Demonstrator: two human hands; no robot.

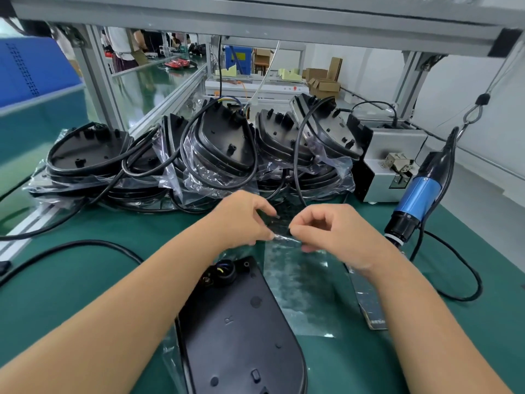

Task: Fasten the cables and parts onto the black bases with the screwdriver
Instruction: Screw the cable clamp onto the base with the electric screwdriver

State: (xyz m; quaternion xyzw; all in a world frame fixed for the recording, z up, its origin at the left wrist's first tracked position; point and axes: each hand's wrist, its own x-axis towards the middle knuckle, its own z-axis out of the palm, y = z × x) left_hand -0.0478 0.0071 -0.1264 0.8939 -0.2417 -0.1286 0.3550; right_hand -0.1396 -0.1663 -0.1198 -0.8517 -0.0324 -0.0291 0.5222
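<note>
A black base (pixel 241 331) marked "R" lies on the green mat in front of me, with a cable socket at its far end. Above it my left hand (pixel 241 220) and my right hand (pixel 332 234) both pinch the top edge of a clear plastic bag (pixel 295 282) that holds small dark parts. The bag hangs down onto the mat to the right of the base. A blue and black electric screwdriver (pixel 417 200) hangs from a cord at the right, apart from both hands.
Several black bases with cables in plastic wrap (pixel 199 155) are piled at the back of the mat. A grey metal screw feeder box (pixel 392 163) stands at the back right. A black cable (pixel 74 248) loops at the left. A flat metal strip (pixel 369 305) lies by my right wrist.
</note>
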